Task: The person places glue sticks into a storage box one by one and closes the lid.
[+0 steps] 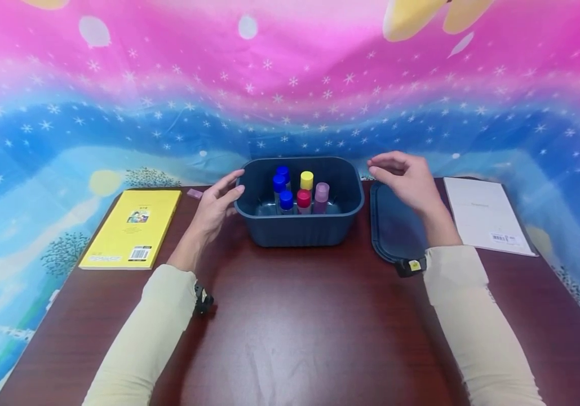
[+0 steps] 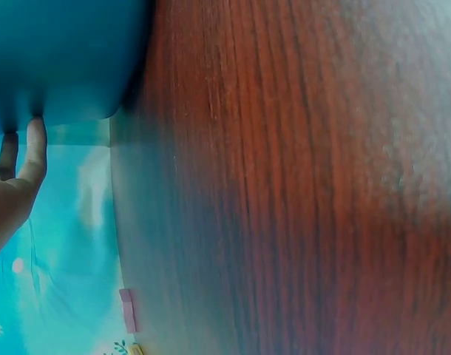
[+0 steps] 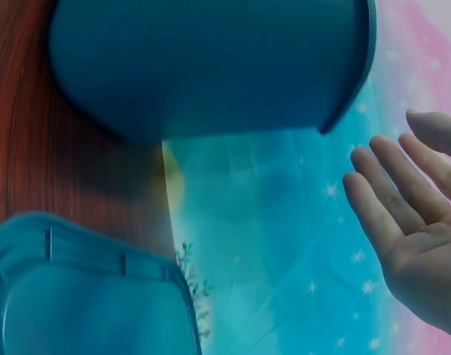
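A dark blue plastic bin (image 1: 300, 231) stands at the back middle of the table. Inside it, several capped bottles stand upright: blue-capped ones (image 1: 286, 201), a yellow-capped one (image 1: 306, 180), a red-capped one (image 1: 304, 201) and a purple one (image 1: 322, 194). My left hand (image 1: 212, 211) is at the bin's left end; in the left wrist view its fingertips (image 2: 36, 137) touch the bin's wall. Apart from the bin's right end, my right hand (image 1: 405, 177) is raised over the dark blue lid (image 1: 396, 225), fingers extended and holding nothing.
A yellow book (image 1: 132, 228) lies at the left, with a small pink block (image 1: 194, 193) near its upper corner. On the right is a white book (image 1: 487, 214), beside the lid. A patterned cloth (image 1: 290, 84) hangs right behind the table's back edge.
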Tool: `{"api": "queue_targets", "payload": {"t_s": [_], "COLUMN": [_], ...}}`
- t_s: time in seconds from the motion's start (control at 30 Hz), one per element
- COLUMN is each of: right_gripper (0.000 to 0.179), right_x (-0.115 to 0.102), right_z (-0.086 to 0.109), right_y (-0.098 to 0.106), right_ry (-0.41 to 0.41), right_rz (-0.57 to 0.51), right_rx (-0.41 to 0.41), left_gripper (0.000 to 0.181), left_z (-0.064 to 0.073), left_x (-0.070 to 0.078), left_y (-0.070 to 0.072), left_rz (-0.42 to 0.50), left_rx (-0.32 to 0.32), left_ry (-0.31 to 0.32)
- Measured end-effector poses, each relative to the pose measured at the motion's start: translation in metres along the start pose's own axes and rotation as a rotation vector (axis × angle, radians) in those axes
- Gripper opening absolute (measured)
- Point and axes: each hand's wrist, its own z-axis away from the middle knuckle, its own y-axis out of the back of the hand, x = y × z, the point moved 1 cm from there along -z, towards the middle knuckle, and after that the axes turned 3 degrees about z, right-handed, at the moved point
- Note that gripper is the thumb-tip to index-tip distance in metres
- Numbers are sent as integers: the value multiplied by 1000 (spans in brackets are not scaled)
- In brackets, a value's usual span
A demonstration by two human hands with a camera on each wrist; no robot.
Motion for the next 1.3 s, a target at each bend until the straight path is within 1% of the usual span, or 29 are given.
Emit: {"api": "queue_targets", "payload": {"t_s": [0.17, 0.37, 0.5, 0.8, 1.0, 1.13, 1.3], "right_gripper": [37, 35, 36, 38, 44, 49, 48], "right_x": [10, 24, 36, 60, 73, 80, 87], "right_z": [2, 2, 2, 4, 6, 8, 11], "right_y": [10, 19, 29, 49, 62, 69, 79], "right_ry": [-27, -47, -83, -165, -217, -235, -249], "right_rz": [-18, -86, -99, -88, -43, 1, 14], "right_rx": [20, 32, 35, 22, 15, 10, 8], "left_gripper": [53, 54, 54, 54, 53, 52, 52], "left_z": [0, 0, 1, 1, 1, 2, 2], "left_x": [1, 1, 1, 2, 3, 3, 4], "left_y": [-1, 0, 0, 0, -2, -3, -3], "left_rz": [10, 15, 7, 21, 42, 51, 53], "left_rx": [14, 25, 33, 42, 52, 57, 62], "left_ry": [17, 16, 17, 29, 30, 33, 34]}}
